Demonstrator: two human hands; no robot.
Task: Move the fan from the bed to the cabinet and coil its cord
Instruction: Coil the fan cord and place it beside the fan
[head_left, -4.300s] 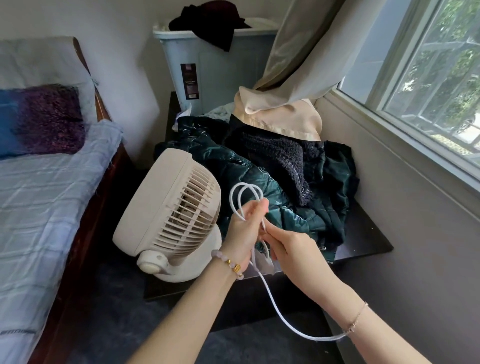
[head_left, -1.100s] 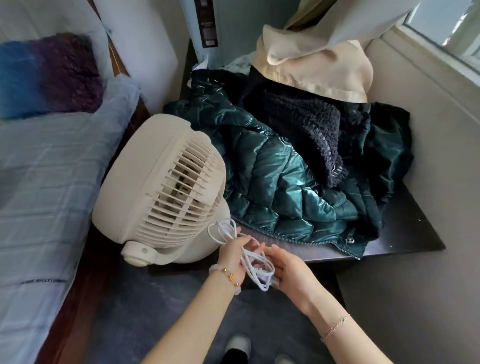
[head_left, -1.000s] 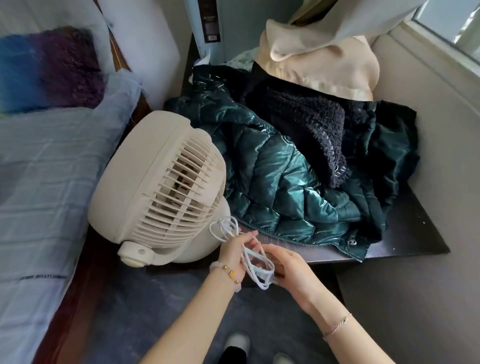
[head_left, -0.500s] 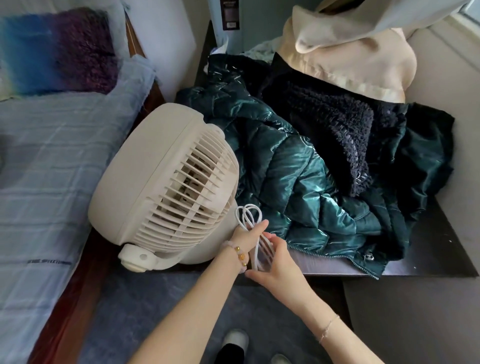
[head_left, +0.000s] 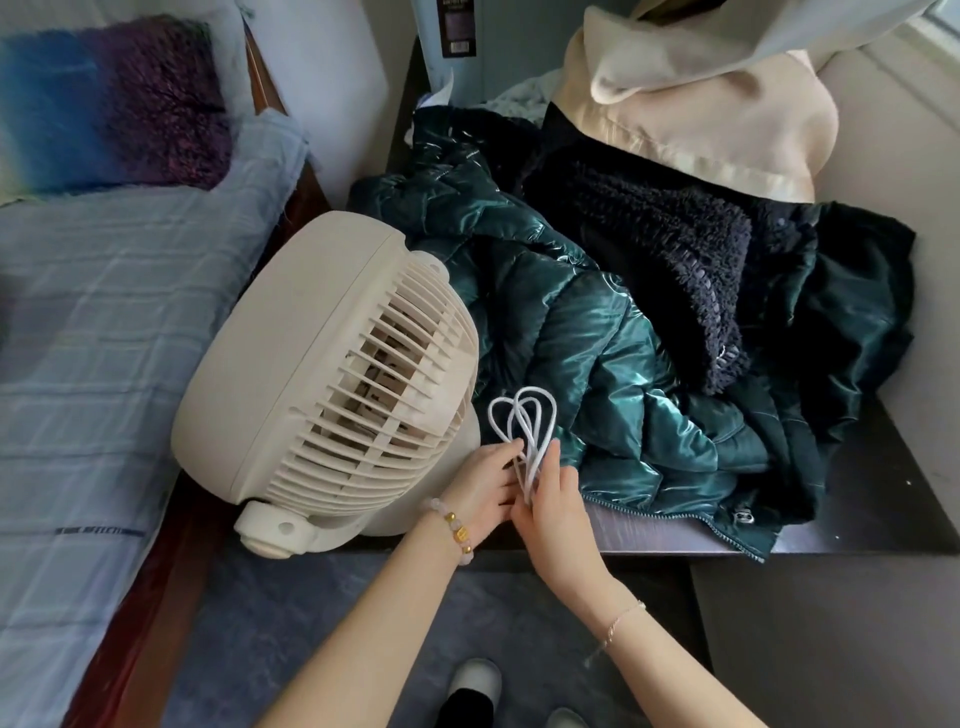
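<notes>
A cream round fan (head_left: 332, 374) stands on the front left corner of the dark cabinet (head_left: 893, 499), its grille facing right. Its white cord (head_left: 524, 421) is gathered into several loops that stick up just right of the fan's base. My left hand (head_left: 485, 488) and my right hand (head_left: 553, 499) press together around the lower end of the loops, at the cabinet's front edge. The plug and the rest of the cord are hidden between my hands.
A shiny teal jacket (head_left: 597, 353), a dark fuzzy garment (head_left: 665, 249) and a beige curtain end (head_left: 691, 109) cover most of the cabinet. The bed (head_left: 93, 332) with a blue-purple pillow (head_left: 109, 104) lies left. A pale bin (head_left: 498, 36) stands behind.
The loose cord that hung down has been gathered into a bundle of loops. Both hands have carried it up and forward to the fan's base at the cabinet edge.
</notes>
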